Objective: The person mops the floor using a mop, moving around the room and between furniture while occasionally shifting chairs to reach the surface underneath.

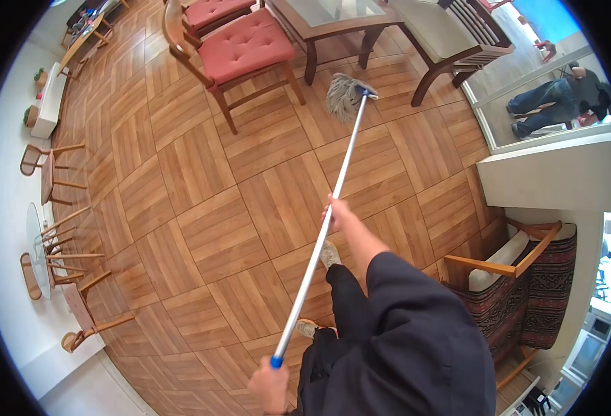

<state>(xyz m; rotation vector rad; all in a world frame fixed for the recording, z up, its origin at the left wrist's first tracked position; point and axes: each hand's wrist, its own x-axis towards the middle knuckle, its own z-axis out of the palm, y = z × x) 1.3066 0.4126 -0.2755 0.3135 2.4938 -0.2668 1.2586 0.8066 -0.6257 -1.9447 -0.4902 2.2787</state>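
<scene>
A string mop with grey strands (343, 97) rests its head on the wooden floor, near the legs of a low table. Its long silver pole (310, 270) slants down toward me. Partway along the pole, my right hand (338, 211) is closed around it, the arm stretched forward in a dark sleeve. My left hand (269, 387) is closed at the pole's near end, just by the blue end piece (276, 362). My two shoes (330, 255) show beside the pole.
A red-cushioned chair (246, 52) and a glass-topped table (326, 17) stand ahead, with a beige-seated armchair (437, 31) to their right. A wooden armchair with patterned cloth (527, 291) is close on my right. Chairs and a round glass table (36, 243) line the left wall. Behind glass is another person (562, 97).
</scene>
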